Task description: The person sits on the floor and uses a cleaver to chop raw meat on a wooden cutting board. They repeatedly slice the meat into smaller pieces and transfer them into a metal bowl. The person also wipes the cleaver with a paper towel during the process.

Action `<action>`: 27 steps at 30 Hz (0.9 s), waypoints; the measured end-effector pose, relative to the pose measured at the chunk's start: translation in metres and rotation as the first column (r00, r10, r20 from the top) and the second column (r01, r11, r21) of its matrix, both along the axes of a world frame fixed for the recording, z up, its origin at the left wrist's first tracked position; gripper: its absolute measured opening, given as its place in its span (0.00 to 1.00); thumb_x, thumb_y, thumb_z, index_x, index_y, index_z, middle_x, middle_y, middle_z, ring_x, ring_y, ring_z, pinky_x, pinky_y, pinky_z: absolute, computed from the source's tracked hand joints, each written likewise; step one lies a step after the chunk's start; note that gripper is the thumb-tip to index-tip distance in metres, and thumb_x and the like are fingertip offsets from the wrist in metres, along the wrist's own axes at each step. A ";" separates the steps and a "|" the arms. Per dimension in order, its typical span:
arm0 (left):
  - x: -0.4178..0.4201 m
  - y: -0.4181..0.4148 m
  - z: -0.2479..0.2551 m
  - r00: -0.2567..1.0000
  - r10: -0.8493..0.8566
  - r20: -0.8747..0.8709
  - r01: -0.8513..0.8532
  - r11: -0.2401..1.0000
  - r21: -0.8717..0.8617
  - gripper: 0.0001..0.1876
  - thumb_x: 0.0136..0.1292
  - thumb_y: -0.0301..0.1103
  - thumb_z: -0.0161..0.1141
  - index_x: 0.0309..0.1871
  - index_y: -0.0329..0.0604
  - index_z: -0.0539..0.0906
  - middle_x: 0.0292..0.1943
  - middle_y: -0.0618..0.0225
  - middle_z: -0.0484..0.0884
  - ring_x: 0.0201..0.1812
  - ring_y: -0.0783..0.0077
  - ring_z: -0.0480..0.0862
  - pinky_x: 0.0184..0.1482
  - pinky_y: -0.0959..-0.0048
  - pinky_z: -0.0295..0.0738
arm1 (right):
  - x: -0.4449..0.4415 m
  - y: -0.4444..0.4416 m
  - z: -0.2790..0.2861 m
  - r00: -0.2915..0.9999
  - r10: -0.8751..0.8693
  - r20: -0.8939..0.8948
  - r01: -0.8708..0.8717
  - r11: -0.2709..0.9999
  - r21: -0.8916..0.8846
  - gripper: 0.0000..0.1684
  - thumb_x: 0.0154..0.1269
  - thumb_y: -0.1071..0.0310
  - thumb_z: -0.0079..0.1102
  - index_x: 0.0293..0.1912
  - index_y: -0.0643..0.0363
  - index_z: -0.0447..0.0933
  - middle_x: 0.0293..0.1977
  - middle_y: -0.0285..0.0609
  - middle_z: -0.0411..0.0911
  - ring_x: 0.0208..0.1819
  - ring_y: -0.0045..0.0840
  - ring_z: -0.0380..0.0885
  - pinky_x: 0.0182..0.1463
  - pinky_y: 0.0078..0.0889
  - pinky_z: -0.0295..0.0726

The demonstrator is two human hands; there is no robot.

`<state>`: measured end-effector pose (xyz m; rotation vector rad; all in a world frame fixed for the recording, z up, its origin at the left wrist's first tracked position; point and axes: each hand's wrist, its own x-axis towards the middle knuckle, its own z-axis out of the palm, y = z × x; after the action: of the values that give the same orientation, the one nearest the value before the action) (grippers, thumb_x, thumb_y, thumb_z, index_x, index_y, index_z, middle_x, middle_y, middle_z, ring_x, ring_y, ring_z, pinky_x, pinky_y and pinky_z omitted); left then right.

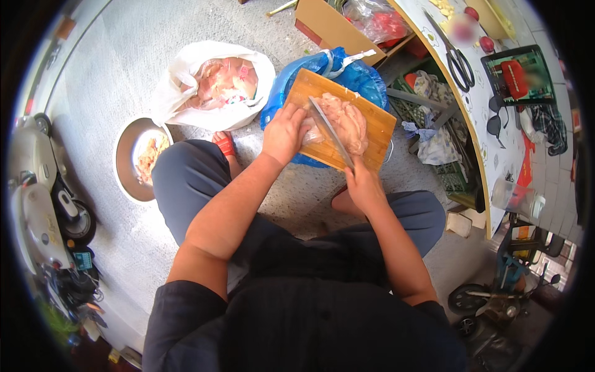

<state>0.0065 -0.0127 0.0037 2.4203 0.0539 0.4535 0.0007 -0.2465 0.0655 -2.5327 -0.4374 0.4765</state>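
A wooden cutting board [320, 86] lies tilted over a container lined with a blue plastic bag [297, 69]. Pale raw meat [346, 121], which looks like chicken, is heaped on the board. My right hand [365, 183] grips the handle of a knife [327, 128], its long blade slanting across the meat to the upper left. On the board's left part rests my left hand [286, 132], its fingers on the meat's left edge beside the blade. More raw meat [228, 79] fills an open white plastic bag [176, 69]. Left of my knee, a metal bowl [124, 158] holds cut meat pieces [153, 153].
A table [465, 121] on the right bears large scissors [458, 65], sunglasses [496, 116] and a green tray [541, 69]. Below it are crates [453, 172] with cloths. A cardboard box [330, 28] stands behind the blue bag. Scooters [42, 200] stand at far left.
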 end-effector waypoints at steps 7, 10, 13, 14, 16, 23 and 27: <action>-0.001 0.001 0.005 1.000 -0.022 0.001 0.022 1.000 -0.005 0.13 0.58 0.29 0.68 0.46 0.46 0.80 0.45 0.64 0.80 0.48 0.54 0.82 0.47 0.61 0.81 | -0.016 0.018 0.004 0.999 0.025 -0.031 -0.027 0.997 -0.067 0.12 0.74 0.62 0.54 0.49 0.61 0.72 0.32 0.69 0.80 0.39 0.63 0.80 0.45 0.64 0.76; -0.002 0.000 -0.001 1.000 -0.024 0.005 0.024 1.000 0.001 0.13 0.58 0.29 0.68 0.46 0.47 0.80 0.45 0.65 0.80 0.49 0.54 0.82 0.46 0.60 0.81 | 0.007 0.049 -0.008 0.999 0.042 0.008 -0.041 0.995 -0.092 0.14 0.74 0.63 0.54 0.50 0.64 0.72 0.37 0.68 0.81 0.43 0.63 0.80 0.48 0.62 0.75; 0.000 0.002 -0.001 1.000 -0.020 0.015 0.020 1.000 0.009 0.13 0.58 0.30 0.68 0.46 0.47 0.80 0.46 0.65 0.80 0.49 0.54 0.82 0.46 0.60 0.81 | 0.026 0.065 -0.009 0.999 0.052 0.007 -0.052 0.995 -0.082 0.16 0.74 0.64 0.54 0.53 0.66 0.71 0.39 0.68 0.81 0.45 0.65 0.79 0.49 0.61 0.75; 0.000 0.002 0.000 1.000 -0.015 0.012 0.015 1.000 0.013 0.13 0.58 0.30 0.68 0.46 0.46 0.80 0.46 0.65 0.80 0.48 0.54 0.82 0.46 0.60 0.81 | 0.028 0.066 -0.011 0.999 0.051 0.015 -0.049 0.996 -0.074 0.16 0.74 0.64 0.53 0.54 0.66 0.71 0.39 0.67 0.81 0.45 0.65 0.79 0.49 0.60 0.75; 0.001 0.002 0.000 1.000 -0.008 0.020 0.008 1.000 0.001 0.14 0.59 0.31 0.69 0.47 0.46 0.80 0.45 0.64 0.81 0.47 0.53 0.82 0.45 0.60 0.81 | 0.017 0.044 -0.020 0.998 0.041 0.038 -0.042 0.999 0.011 0.18 0.74 0.65 0.54 0.56 0.66 0.72 0.41 0.68 0.81 0.46 0.64 0.79 0.50 0.59 0.75; -0.002 0.004 0.005 0.999 -0.039 0.001 0.039 0.997 -0.064 0.14 0.58 0.30 0.69 0.48 0.44 0.80 0.45 0.61 0.80 0.48 0.53 0.82 0.46 0.60 0.81 | -0.005 0.001 0.019 0.999 -0.040 -0.033 0.039 0.999 -0.009 0.20 0.73 0.65 0.55 0.59 0.65 0.75 0.41 0.69 0.80 0.46 0.63 0.79 0.50 0.57 0.77; -0.008 0.005 0.008 0.998 -0.054 0.027 0.055 0.997 -0.059 0.13 0.59 0.28 0.67 0.47 0.44 0.80 0.45 0.61 0.80 0.47 0.53 0.83 0.46 0.60 0.81 | -0.011 0.010 0.019 1.000 0.021 -0.008 -0.021 0.999 -0.031 0.16 0.73 0.64 0.55 0.54 0.64 0.74 0.37 0.68 0.81 0.43 0.63 0.80 0.47 0.59 0.77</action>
<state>-0.0019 -0.0082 0.0120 2.3506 -0.0091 0.4509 -0.0098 -0.2363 0.0841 -2.5579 -0.4579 0.5044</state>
